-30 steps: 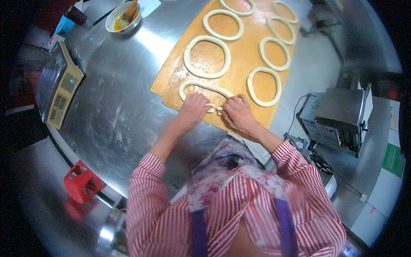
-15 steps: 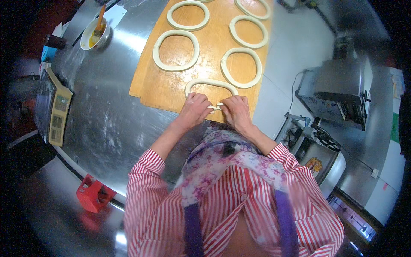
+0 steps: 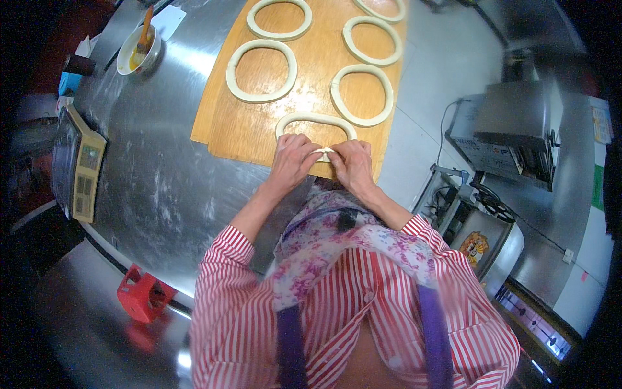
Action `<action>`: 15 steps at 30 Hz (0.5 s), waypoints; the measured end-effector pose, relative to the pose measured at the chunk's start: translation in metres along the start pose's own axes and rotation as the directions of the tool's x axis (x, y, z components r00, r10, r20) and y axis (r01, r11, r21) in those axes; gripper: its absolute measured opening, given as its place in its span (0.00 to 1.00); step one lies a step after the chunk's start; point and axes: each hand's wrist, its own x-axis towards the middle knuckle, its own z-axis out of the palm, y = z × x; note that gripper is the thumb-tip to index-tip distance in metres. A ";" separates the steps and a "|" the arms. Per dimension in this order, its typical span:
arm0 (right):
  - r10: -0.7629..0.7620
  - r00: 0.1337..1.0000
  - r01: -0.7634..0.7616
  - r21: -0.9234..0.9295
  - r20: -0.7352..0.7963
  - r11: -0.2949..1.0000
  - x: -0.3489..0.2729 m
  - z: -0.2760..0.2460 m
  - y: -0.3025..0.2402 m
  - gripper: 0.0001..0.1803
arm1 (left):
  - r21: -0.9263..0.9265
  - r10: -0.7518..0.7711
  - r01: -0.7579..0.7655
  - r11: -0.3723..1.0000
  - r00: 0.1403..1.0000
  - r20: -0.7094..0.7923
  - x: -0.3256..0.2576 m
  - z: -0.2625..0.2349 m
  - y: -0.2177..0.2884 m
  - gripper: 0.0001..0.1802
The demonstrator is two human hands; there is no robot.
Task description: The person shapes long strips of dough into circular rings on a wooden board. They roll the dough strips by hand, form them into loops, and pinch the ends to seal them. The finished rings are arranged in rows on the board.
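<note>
At the near edge of a wooden board [image 3: 253, 133] lies a pale dough rope [image 3: 316, 117], bent into a wide loop. My left hand [image 3: 295, 159] is closed on one end of it, and my right hand [image 3: 352, 162] pinches the other. The two ends meet between my fingertips; whether they overlap or only touch, I cannot tell. Parts of the loop's sides are hidden under my hands. Farther up the board lie several finished-looking dough rings, the closest being one on the left [image 3: 262, 71] and one on the right [image 3: 362, 95].
Steel worktop [image 3: 155, 149] surrounds the board's left side, with floury smears. A white bowl [image 3: 150, 59] holding yellow liquid and a wooden-handled brush [image 3: 145, 37] stands far left. A scale [image 3: 87, 168] sits at the left edge; a red stool [image 3: 142, 293] is below. Machines [image 3: 518, 129] stand right.
Both hands have drawn the dough rope's two ends together, closing the small gap between them. The whole view has shifted slightly.
</note>
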 end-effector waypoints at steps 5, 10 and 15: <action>-0.020 1.000 0.020 -0.012 -0.010 1.000 -0.003 0.005 0.001 0.06 | -0.016 -0.010 0.010 1.000 1.000 0.026 -0.002 0.001 -0.001 0.10; -0.082 0.996 0.082 -0.035 -0.023 0.996 -0.003 0.008 0.000 0.06 | -0.010 0.004 -0.003 1.000 0.999 0.034 -0.006 0.007 -0.006 0.10; -0.141 0.990 0.142 -0.059 0.014 0.988 -0.004 0.005 0.001 0.08 | 0.010 0.040 -0.040 0.999 0.999 0.011 -0.006 0.009 -0.003 0.07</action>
